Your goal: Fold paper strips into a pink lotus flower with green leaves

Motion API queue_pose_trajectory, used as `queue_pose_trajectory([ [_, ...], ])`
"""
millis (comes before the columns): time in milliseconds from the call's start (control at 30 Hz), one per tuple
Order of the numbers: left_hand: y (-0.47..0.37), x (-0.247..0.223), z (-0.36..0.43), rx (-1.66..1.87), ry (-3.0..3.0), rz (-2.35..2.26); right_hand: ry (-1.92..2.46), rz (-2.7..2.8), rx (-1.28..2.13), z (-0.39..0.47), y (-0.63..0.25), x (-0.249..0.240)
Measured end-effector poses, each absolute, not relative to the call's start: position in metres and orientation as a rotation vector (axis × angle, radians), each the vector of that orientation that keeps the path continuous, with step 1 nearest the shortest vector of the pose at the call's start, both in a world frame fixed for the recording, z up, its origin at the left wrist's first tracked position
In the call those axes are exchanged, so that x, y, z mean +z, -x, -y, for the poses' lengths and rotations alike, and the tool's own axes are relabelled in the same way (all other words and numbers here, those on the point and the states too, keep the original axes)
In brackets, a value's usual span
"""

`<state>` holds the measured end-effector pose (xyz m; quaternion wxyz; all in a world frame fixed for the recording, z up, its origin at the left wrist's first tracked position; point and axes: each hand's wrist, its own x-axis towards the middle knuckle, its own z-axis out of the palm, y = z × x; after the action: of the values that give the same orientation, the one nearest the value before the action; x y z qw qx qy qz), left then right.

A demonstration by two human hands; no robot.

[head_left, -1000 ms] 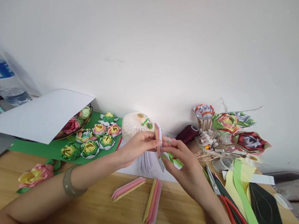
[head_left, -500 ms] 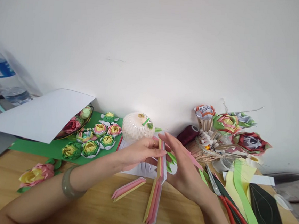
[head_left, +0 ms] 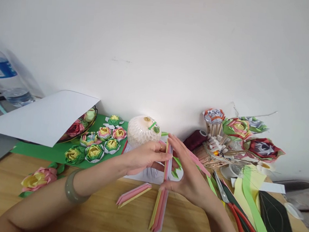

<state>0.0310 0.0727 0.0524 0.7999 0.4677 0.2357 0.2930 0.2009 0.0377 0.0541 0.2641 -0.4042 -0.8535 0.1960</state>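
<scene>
My left hand pinches a stack of folded paper strips in yellow, pink and white, held upright above the table. At its two ends, my right hand grips the same stack, fingertips on the top and thumb at the bottom. Just below the thumb lies a second folded paper stack in the same colours. Another short stack rests on the wood to its left. Behind my hands, green paper leaves show in part on white paper.
Paper flowers sit on green card at left, near a pink flower. A foam-netted round object stands by the wall. Red-handled scissors, a thread spool and a flower basket are at right.
My right thumb has moved in under the stack's lower end, and the fingers now press on its top. The stack has turned to show a narrower side. The camera view has shifted slightly.
</scene>
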Motion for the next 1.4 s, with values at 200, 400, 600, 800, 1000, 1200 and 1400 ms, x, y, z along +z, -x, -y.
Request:
queue_pose_trajectory([
  [200, -0.028, 0.058, -0.07, 0.587, -1.022, -0.463, 1.019, 2.327, 0.626, -0.037, -0.204, 0.052],
  [400, -0.031, 0.054, -0.07, 0.627, -1.013, -0.515, 1.059, 2.295, 0.769, -0.033, -0.202, 0.053],
  [600, -0.033, 0.054, -0.069, 0.854, -0.978, -0.566, 1.232, 1.964, 0.78, -0.028, -0.195, 0.057],
  [800, -0.039, 0.056, -0.056, 1.034, -1.164, -0.736, 1.399, 2.083, 0.331, -0.021, -0.178, 0.06],
  [1000, -0.039, 0.057, -0.045, 1.045, -1.339, -0.798, 1.378, 2.071, 0.148, -0.016, -0.174, 0.055],
  [1200, -0.014, 0.029, -0.025, 0.847, -1.876, -1.195, 1.453, 2.042, 0.412, -0.018, -0.185, 0.064],
  [1400, -0.001, 0.0, 0.01, 0.176, -2.242, -1.517, 1.429, 2.021, 0.475, -0.019, -0.187, 0.07],
])
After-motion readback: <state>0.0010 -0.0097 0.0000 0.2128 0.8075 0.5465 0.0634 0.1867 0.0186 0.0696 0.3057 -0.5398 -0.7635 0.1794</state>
